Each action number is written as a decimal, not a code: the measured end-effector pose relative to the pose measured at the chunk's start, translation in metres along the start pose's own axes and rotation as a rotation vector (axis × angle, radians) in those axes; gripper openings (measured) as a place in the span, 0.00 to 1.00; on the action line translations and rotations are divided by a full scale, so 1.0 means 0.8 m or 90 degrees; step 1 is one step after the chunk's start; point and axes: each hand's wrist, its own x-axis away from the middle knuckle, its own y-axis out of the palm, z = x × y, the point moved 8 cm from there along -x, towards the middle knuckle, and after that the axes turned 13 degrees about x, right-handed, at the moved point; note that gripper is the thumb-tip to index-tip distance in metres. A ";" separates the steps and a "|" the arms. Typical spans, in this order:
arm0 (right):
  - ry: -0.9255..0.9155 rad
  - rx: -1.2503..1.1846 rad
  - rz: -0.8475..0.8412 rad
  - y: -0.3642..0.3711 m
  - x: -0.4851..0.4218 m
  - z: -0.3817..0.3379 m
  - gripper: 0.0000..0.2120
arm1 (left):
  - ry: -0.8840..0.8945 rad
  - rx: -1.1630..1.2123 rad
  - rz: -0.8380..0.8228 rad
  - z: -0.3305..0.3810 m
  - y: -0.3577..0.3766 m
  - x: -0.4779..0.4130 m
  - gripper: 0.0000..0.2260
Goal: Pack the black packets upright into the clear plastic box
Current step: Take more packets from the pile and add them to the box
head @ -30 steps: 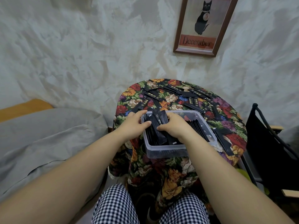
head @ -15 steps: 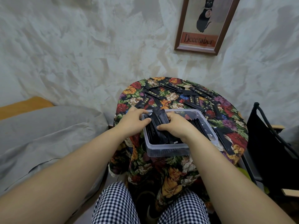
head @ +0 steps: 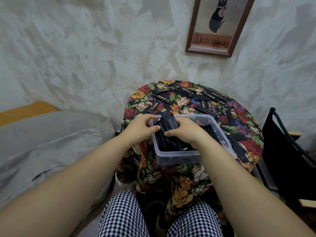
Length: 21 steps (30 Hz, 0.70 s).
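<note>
nearest the camera, knees in checked trousers (head: 123, 216) sat under a round table draped in a floral cloth (head: 184, 170). on the cloth's near side stood the clear plastic box (head: 177, 153). both hands were over its left half. the left hand (head: 142, 127) curled its fingers round a bundle of black packets (head: 168, 124) from the left, and the right hand (head: 185, 132) clamped the same bundle from the right, thumb on the near face. the bundle stood on end inside the box, leaning a little. more packets (head: 210, 129) were stacked upright in the box's right half. beyond the box, loose packets (head: 207, 106) lay flat, scattered over the cloth. grey bedding (head: 51, 134) lay to the left and a black chair (head: 287, 151) stood to the right. on the far wall hung a framed cat picture (head: 217, 26) reading december.
</note>
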 end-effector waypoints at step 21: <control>0.044 -0.243 -0.011 -0.014 0.037 -0.004 0.07 | 0.080 -0.153 0.023 0.029 0.016 0.010 0.17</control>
